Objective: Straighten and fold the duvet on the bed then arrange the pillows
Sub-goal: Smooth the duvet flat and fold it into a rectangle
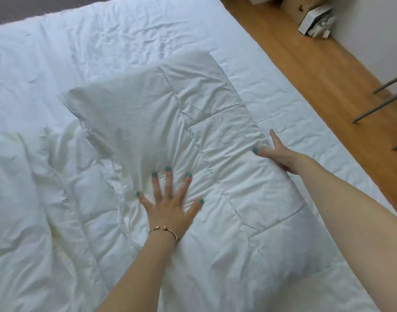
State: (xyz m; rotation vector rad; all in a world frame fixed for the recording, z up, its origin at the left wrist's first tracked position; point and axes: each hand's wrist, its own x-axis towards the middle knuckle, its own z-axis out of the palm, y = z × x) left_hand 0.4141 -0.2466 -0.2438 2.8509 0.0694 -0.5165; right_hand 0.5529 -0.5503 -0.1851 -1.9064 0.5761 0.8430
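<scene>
A white quilted duvet [226, 136] lies bunched and partly folded over the middle of the bed [80, 52], its corner pointing toward the upper left. My left hand [170, 203] presses flat on the duvet with fingers spread; a gold bracelet sits on that wrist. My right hand [276, 154] holds the duvet's right edge, thumb on top and fingers running along and under the fabric. More crumpled duvet spreads to the lower left [35, 199]. No pillow is clearly visible.
The white mattress sheet [283, 97] shows along the bed's right side. Beyond it is a wooden floor [316, 64] with a cardboard box and white packaging [316, 21] by the wall, and grey metal legs [377, 109] at far right.
</scene>
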